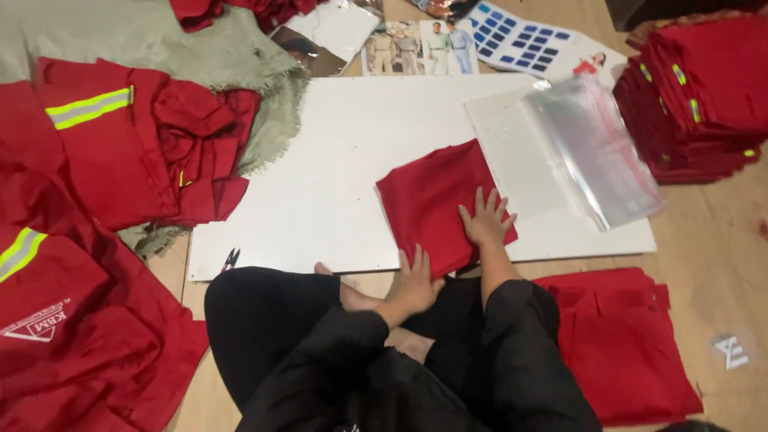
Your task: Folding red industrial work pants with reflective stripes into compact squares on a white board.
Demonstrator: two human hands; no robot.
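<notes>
Folded red garment (436, 204) lay on white board (336, 168), near edge, just in front of person's knees. Left hand (414, 284) flat, fingers spread, on its near corner; right hand (485, 219) flat, open, pressing its right side; neither gripping. Clear plastic bags (596, 148) w/ red strip lay right of it. Stack of folded red garments (696, 96) far right. Blue-swatch card (516, 36) & photo sheets (420, 46) at top. White label (730, 350) on floor, bottom right.

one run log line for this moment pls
left hand: flat on folded red garment | right hand: flat on it | garment: on white board | clear bags: right
</notes>
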